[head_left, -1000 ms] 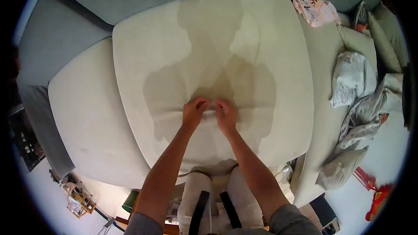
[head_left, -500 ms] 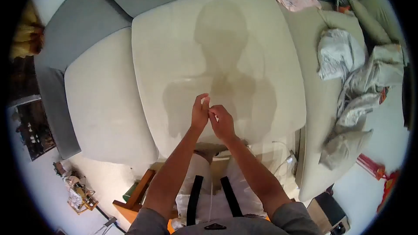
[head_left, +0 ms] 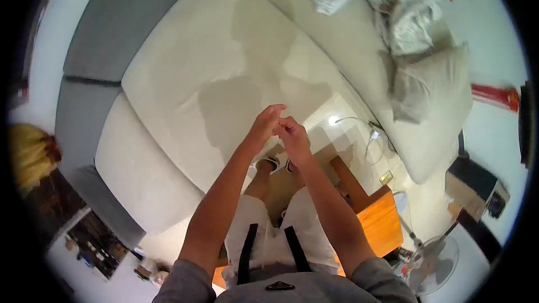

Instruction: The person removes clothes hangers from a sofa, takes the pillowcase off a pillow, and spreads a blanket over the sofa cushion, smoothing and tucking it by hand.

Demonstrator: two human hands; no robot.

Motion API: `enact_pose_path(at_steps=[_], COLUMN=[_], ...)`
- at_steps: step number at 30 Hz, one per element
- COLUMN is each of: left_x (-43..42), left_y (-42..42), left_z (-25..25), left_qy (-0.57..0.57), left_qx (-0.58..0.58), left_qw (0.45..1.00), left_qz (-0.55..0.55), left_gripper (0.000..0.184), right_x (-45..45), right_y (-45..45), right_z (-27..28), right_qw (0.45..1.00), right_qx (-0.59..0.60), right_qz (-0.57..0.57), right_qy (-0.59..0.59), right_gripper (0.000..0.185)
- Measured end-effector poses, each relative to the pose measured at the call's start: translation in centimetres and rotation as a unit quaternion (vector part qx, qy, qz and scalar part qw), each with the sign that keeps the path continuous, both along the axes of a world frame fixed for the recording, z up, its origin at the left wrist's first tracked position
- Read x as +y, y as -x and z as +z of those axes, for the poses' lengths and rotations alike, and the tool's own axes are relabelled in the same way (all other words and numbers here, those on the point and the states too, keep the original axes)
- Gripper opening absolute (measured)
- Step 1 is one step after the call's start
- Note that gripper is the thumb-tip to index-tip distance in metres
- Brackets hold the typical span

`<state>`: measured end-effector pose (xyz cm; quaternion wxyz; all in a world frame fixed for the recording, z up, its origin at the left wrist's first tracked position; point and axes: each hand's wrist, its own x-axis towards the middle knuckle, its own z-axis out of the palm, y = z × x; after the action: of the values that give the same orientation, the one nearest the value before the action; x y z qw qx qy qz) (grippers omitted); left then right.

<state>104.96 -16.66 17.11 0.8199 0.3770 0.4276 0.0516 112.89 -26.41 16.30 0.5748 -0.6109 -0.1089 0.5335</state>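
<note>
My left hand and my right hand meet in front of my body, above the gap between the sofa and my feet. Both are closed, with the fingertips touching each other. The fingers of my right hand are bent in a pinch against my left fingers. Anything between them is hidden or too small to name. Beyond the hands lies the beige sofa seat, with my shadow falling across it.
An orange-brown wooden table stands close behind my right arm. A grey cushion and crumpled silvery cloth lie on the sofa's right part. A white cable trails on the floor. A fan and a box stand at lower right.
My view has turned to the right, so the sofa now runs slantwise and the fan and more of the wooden table show. My hands stay together with their fingers touching.
</note>
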Motion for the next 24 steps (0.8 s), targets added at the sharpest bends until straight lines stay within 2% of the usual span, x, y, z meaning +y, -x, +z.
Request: enact_pose_path(at_steps=[2,5,6,9,10,13,14,16,17,20,23,24], left_x=[-1.7,-5.2,-6.2,-8.6,-9.4,-11.7,-12.4,-14.1,-14.7,-17.0,-20.9,-22.3], left_y=[-3.9,-9.2,-10.5,-14.0,-15.2,-18.0,-18.8,-19.1,-19.3,-19.9,-19.6,-19.5], left_z=[-0.7,-1.2,-1.4,-1.3,-0.8,1.1,1.5,0.7,0.2,0.2,0.4,0.8], left_qy=[-0.022,-0.074,-0.087,-0.114,-0.114,-0.075,-0.057,-0.118,-0.148,-0.174,-0.322,-0.315], left_qx=[0.008,-0.028,-0.023,-0.003,0.009,0.042,0.055,0.009,-0.015,-0.045,-0.071,-0.067], left_qw=[0.998,0.993,0.989,0.978,0.976,0.982,0.984,0.975,0.967,0.945,0.874,0.858], left_qz=[-0.055,-0.090,-0.116,-0.174,-0.183,-0.170,-0.158,-0.190,-0.205,-0.275,-0.356,-0.400], left_gripper=[0.044,0.032,0.030,0.026,0.027,0.022,0.019,0.020,0.021,0.027,0.028,0.036], right_x=[-1.9,-6.3,-8.2,-11.4,-12.4,-14.5,-15.2,-16.6,-17.2,-20.3,-24.0,-25.2], right_y=[-3.6,-8.3,-9.9,-13.7,-14.5,-15.1,-15.2,-14.8,-14.6,-14.1,-12.6,-12.1], right_z=[1.0,-0.1,-1.6,2.4,3.3,4.0,3.7,2.2,1.4,0.9,-0.2,-0.2], right_qw=[0.998,0.985,0.961,0.900,0.881,0.856,0.857,0.914,0.918,0.904,0.879,0.866], right_qx=[-0.023,-0.055,-0.229,-0.415,-0.454,-0.488,-0.481,-0.261,-0.144,-0.004,-0.022,-0.072], right_qz=[-0.034,-0.162,-0.150,-0.116,-0.093,-0.130,-0.165,-0.305,-0.369,-0.428,-0.472,-0.485], right_qy=[0.046,-0.002,0.026,0.070,0.098,0.110,0.084,0.052,0.030,0.018,0.069,0.097], right_gripper=[0.008,0.015,0.009,0.008,0.014,0.016,0.014,0.013,0.013,0.014,0.015,0.015])
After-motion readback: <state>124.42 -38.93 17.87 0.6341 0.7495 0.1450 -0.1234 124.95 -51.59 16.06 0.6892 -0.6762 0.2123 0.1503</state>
